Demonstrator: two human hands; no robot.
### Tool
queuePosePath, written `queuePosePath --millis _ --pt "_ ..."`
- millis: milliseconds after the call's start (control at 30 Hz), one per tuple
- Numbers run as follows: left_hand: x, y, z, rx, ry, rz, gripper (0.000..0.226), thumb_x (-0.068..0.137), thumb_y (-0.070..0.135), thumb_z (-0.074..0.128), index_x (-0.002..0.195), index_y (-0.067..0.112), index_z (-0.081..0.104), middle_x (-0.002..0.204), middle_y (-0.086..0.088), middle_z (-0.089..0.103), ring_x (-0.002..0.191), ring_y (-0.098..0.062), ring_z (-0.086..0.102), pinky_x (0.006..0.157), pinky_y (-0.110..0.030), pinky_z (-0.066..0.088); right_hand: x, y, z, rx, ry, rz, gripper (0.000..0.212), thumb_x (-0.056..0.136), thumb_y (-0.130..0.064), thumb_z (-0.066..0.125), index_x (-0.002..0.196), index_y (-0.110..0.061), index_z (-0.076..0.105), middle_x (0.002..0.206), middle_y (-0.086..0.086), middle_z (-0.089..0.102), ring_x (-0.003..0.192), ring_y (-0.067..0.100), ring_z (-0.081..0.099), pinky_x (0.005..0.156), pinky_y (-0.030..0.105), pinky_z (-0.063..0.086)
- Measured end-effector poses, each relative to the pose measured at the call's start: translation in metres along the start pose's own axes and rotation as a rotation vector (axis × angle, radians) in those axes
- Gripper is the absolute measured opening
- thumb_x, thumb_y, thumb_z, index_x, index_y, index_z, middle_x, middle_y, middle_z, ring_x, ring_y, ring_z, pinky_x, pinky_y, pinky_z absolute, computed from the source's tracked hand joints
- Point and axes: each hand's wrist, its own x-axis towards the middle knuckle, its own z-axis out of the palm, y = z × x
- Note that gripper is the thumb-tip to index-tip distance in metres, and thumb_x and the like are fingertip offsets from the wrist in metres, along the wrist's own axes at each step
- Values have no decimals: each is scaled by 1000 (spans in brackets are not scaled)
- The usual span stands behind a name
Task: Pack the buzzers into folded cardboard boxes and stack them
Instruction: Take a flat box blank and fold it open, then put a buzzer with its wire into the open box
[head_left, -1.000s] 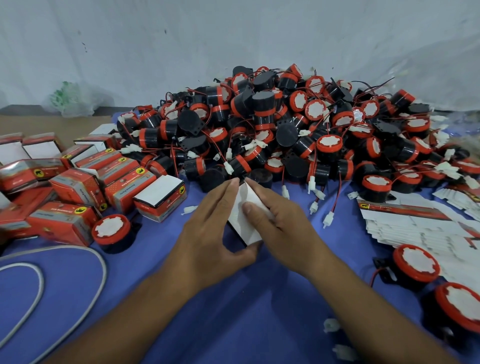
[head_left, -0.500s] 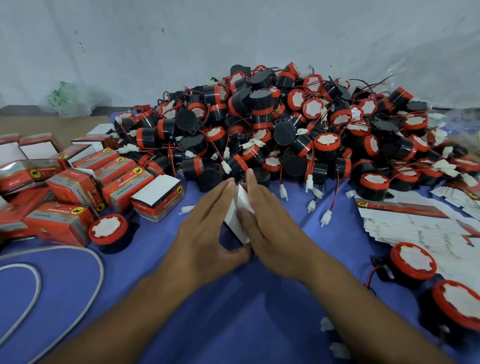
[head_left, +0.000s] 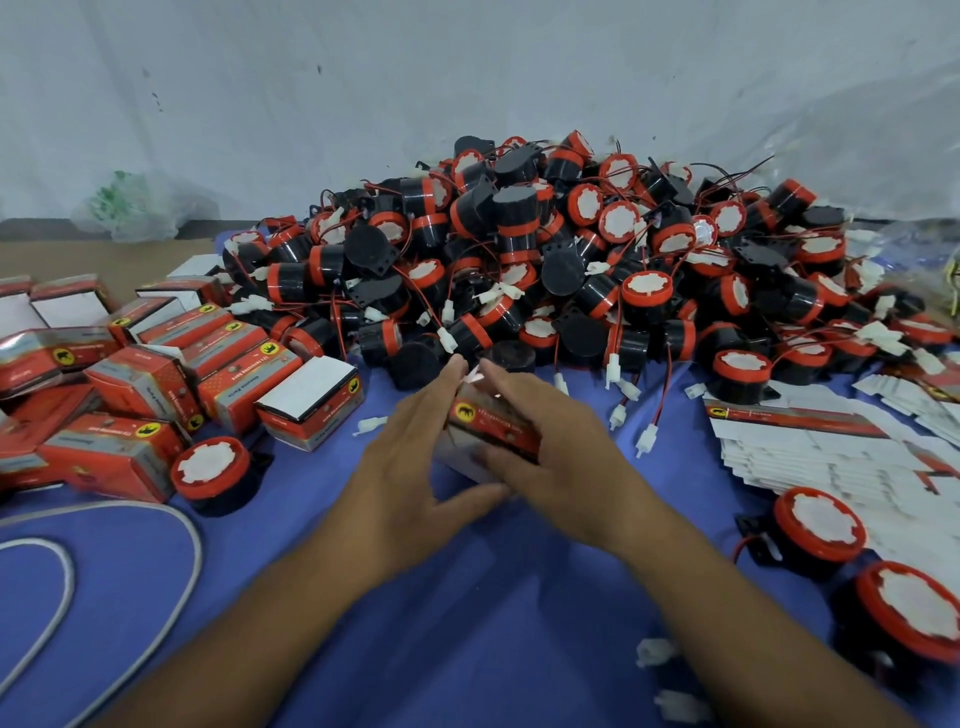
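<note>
A small cardboard box (head_left: 491, 422), red-printed with a yellow logo and white flaps, is held just above the blue cloth between both hands. My left hand (head_left: 410, 467) lies along its left side with the thumb under the near edge. My right hand (head_left: 563, 457) covers its top and right side, thumb on the front face. Behind the hands lies a large pile of black-and-red buzzers (head_left: 519, 260) with red wires and white plugs.
Packed red boxes (head_left: 145, 389) crowd the left side, and a loose buzzer (head_left: 213, 467) lies beside them. Flat unfolded cartons (head_left: 831, 452) are stacked at right, with two buzzers (head_left: 826, 525) in front. A white cable (head_left: 192, 545) loops at lower left.
The flat white card between my hands has been turned and squared up into a box, its red printed face showing. Both hands closed in around it and moved slightly forward.
</note>
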Motion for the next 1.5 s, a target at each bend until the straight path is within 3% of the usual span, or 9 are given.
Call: queuePosePath --millis 133,300,433,567,867,1033,1167,1267,1500 --pt "-3 -25 -8 115 -96 94 76 88 59 61 152 28 33 147 25 35 131 -2 36 109 -4 17 -1 3 0 -243 -207 -89 94 93 -27 71 157 -30 3 142 0 46 124 14 39 105 20 29" --pt "4 -33 -16 377 -10 193 59 86 59 63 116 8 66 131 -8 54 126 -25 43 108 -33 36 4 10 -10 -567 -108 -192 63 84 -43 76 133 -9 57 130 7 56 121 27 47 107 41 37" --pt "8 -26 -16 523 -29 225 57 79 53 71 105 3 65 128 -15 60 133 -32 47 109 -46 42 6 12 -10 -634 -65 -112 63 79 -52 77 120 -7 59 139 7 50 138 27 38 115 36 28" --pt "11 -21 -18 620 -13 83 60 79 56 67 106 3 67 99 -13 64 92 -32 60 79 -43 52 5 8 -5 -739 24 13 65 79 -67 66 116 -14 56 119 4 54 114 23 47 97 34 37" --pt "-1 -27 -8 -106 -71 -188 28 92 62 52 91 34 46 84 18 59 71 -4 56 58 -13 42 5 13 -2 -666 -85 92 57 85 -52 71 117 -21 36 104 2 64 88 28 64 59 33 34" --pt "0 -40 -9 -357 -155 -306 37 85 56 67 99 27 49 98 -2 65 83 -31 61 69 -52 53 4 23 -16 -227 2 205 62 74 -86 46 107 -34 44 69 -9 59 63 5 56 52 28 42" --pt "-4 -40 -7 -273 -224 -282 37 80 52 71 99 34 45 90 0 56 74 -22 50 65 -42 47 11 60 -38 -181 472 265 27 99 -27 55 122 -14 54 119 5 58 110 18 54 94 37 46" --pt "-9 -37 -1 -169 -255 -251 45 83 47 74 111 47 39 111 11 51 89 -2 49 73 -17 44 9 87 -54 -306 369 375 58 100 -9 53 153 -5 29 160 13 25 148 29 21 118 33 20" --pt "-4 -26 1 -232 -256 -254 59 81 43 77 127 39 41 130 15 50 117 -6 50 99 -34 48 20 102 -49 -540 208 347 70 93 -10 59 155 -8 26 154 15 27 132 40 31 111 45 28"
